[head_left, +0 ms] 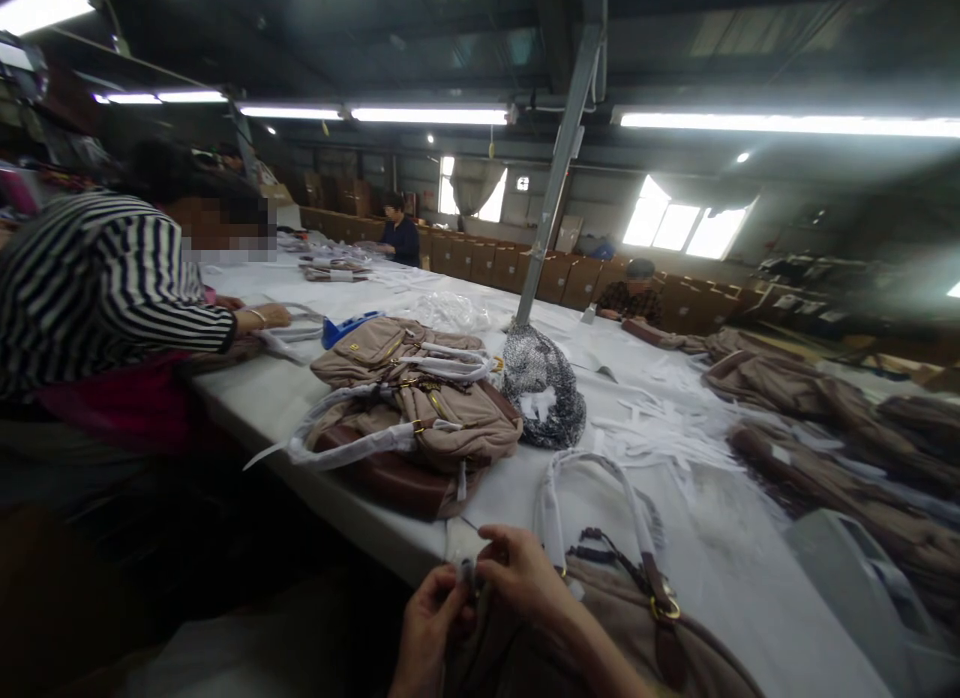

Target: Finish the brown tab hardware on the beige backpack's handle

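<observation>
Tan fabric with brown leather trim makes up the handbag [600,628] at the table's [720,568] near edge, right under my hands; I count two white-wrapped handles arching above it. My left hand [426,628] and right hand [525,576] meet at its near corner, fingers curled together, pinching a small dark piece I cannot identify. Beyond lies one pile of bags [409,398] in the same tan, one speckled grey pouch [544,388], and three co-workers, the nearest in a striped top [97,288].
</observation>
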Tool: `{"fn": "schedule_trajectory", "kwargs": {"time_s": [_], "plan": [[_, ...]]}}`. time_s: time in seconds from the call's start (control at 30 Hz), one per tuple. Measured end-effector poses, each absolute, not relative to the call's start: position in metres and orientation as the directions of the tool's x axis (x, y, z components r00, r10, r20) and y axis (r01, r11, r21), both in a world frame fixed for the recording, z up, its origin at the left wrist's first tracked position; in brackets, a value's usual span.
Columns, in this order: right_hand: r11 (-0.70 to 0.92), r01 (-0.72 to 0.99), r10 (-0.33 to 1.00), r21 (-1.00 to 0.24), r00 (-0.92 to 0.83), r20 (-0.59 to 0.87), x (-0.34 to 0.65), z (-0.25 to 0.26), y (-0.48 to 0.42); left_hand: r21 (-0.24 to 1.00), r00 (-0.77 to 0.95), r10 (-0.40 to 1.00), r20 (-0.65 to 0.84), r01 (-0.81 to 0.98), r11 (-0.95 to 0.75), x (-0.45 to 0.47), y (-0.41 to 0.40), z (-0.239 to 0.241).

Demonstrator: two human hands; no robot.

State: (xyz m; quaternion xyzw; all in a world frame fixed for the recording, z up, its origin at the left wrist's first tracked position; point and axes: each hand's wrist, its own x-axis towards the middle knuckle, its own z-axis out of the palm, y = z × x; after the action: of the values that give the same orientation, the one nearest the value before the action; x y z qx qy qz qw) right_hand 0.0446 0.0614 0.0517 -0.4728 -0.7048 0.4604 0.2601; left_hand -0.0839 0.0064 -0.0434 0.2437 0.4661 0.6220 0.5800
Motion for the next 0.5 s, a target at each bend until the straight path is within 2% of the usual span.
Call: {"fn": "schedule_trajectory", "kwargs": {"time_s": [0.13,0.27,0.4,0.5], "plan": [[0.217,0.495,0.857,-0.841,-0.509,-0.078,0.035,0.059,0.064,0.869,-0.209,0.95,-0.233,-0.483,0.107,-0.084,0.006,-0.04],[0.3,0.553,0.861,-0.778,-0.507,-0.028,0.028,0.052,0.062,0.851,-0.203,0.954,-0.221,-0.517,0.087,-0.084,0.003,-0.035],[0.285,0.492,0.859,-0.823,-0.512,-0.009,0.028,0.045,0.061,0.892,-0.167,0.962,-0.215,-0.436,0.123,-0.085,0.005,-0.04],[0.291,0.477,0.86,-0.829,-0.511,0.008,0.03,0.043,0.057,0.929,-0.231,0.95,-0.208,-0.351,0.118,-0.086,0.004,-0.047]]}}
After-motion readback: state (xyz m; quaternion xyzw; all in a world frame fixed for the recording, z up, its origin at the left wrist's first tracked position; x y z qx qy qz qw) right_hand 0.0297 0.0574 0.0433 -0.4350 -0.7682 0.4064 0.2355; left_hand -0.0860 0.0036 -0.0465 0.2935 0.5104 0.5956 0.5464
